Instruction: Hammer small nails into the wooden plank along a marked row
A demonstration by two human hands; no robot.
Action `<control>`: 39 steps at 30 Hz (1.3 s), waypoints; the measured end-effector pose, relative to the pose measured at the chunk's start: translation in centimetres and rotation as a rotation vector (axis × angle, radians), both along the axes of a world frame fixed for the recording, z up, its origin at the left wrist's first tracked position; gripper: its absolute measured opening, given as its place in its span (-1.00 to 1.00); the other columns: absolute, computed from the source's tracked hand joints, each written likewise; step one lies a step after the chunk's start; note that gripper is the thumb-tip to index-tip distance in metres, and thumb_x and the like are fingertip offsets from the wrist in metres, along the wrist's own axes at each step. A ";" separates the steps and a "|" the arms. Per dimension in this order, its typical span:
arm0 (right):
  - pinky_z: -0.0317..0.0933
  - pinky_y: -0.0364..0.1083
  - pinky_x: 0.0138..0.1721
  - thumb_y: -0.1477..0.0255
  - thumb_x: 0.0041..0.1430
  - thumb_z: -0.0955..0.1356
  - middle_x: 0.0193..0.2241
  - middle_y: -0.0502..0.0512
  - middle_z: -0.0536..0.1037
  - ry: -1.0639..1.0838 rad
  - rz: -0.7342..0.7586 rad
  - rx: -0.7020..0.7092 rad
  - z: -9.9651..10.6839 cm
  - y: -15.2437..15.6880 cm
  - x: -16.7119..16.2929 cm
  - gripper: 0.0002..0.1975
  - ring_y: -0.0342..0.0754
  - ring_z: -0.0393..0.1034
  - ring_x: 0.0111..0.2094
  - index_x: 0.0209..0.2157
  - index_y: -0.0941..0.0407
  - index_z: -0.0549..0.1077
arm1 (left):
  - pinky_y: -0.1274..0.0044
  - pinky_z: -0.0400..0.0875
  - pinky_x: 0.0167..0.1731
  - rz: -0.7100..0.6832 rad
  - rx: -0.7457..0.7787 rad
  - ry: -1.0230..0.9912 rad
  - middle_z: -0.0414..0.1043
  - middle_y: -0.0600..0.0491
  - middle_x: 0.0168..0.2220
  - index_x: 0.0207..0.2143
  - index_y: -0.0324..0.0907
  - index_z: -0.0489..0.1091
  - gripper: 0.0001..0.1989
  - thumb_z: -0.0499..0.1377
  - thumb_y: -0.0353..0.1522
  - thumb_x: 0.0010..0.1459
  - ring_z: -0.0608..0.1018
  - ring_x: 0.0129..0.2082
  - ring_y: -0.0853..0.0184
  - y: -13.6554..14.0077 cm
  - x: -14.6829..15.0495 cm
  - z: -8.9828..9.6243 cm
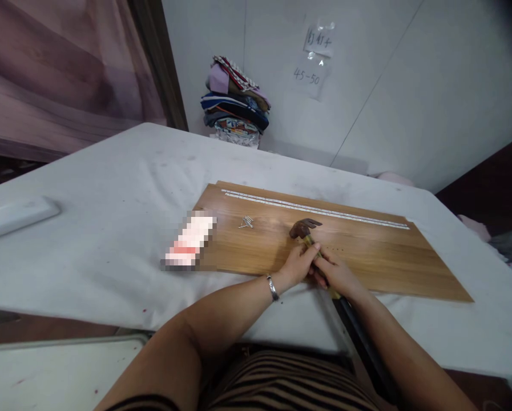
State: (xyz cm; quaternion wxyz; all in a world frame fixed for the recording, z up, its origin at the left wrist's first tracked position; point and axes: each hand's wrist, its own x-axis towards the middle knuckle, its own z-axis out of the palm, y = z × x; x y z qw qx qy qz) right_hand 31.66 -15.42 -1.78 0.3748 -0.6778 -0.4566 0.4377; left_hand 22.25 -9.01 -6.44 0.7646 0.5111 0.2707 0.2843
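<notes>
A claw hammer [358, 334] lies slantwise over the front of a brown wooden board [414, 268], its rusty head [302, 229] above the wood and its long black handle reaching back toward my body. My left hand [298, 264], with a silver bracelet at the wrist, is closed at the handle just below the head. Right beside it, my right hand [336, 274] wraps the handle a little lower. The two hands touch, and some fingers are hidden. Several loose nails [246, 221] lie in a small heap on the board. A short row of dark dots [335, 249] shows right of the hammer head.
Two white marked strips [315, 209] run along the board's far side. A blurred-out flat object [190, 240] lies at its left end. White cloth [110, 228] covers the table. Folded clothes [236, 105] are stacked by the wall. A white object [18, 217] is far left.
</notes>
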 end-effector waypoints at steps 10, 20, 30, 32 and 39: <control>0.00 -0.21 -0.72 0.13 0.19 0.27 -0.65 -0.15 0.38 0.032 0.013 0.031 -0.2 -0.1 0.1 -0.71 -0.26 0.13 -0.78 -0.40 0.07 0.29 | 0.63 0.11 -0.70 0.017 0.031 0.008 0.12 0.19 -0.75 -0.58 -0.17 0.21 -0.47 0.10 0.06 0.17 0.26 -0.74 0.50 0.1 -0.1 0.2; -0.01 -0.22 -0.74 0.08 0.16 0.27 -0.66 -0.14 0.38 0.044 0.028 -0.003 -0.1 0.3 0.3 -0.67 -0.26 0.12 -0.79 -0.42 0.07 0.28 | 0.62 0.18 -0.69 -0.003 -0.042 0.001 0.14 0.19 -0.74 -0.55 -0.17 0.21 -0.46 0.11 0.12 0.13 0.32 -0.74 0.47 0.1 0.2 -0.4; 0.04 -0.21 -0.70 0.14 0.17 0.27 -0.65 -0.14 0.37 0.009 0.032 0.004 0.2 -0.1 0.1 -0.72 -0.26 0.12 -0.76 -0.41 0.07 0.29 | 0.63 0.16 -0.71 -0.005 -0.024 0.016 0.13 0.19 -0.75 -0.58 -0.17 0.20 -0.45 0.12 0.10 0.14 0.28 -0.75 0.51 0.0 -0.1 -0.2; 0.03 -0.21 -0.71 0.14 0.18 0.26 -0.64 -0.13 0.39 0.014 0.037 -0.014 0.2 0.1 0.2 -0.72 -0.26 0.13 -0.76 -0.41 0.07 0.29 | 0.63 0.16 -0.72 0.001 -0.028 0.014 0.13 0.18 -0.76 -0.60 -0.17 0.20 -0.44 0.10 0.10 0.15 0.28 -0.76 0.50 0.1 0.0 -0.3; 0.02 -0.21 -0.70 0.15 0.18 0.27 -0.65 -0.15 0.36 0.014 0.021 0.017 0.1 -0.2 0.0 -0.73 -0.25 0.11 -0.76 -0.35 0.07 0.31 | 0.62 0.23 -0.70 0.000 -0.043 -0.008 0.17 0.19 -0.73 -0.50 -0.17 0.25 -0.49 0.13 0.08 0.15 0.36 -0.73 0.45 -0.1 0.0 -0.5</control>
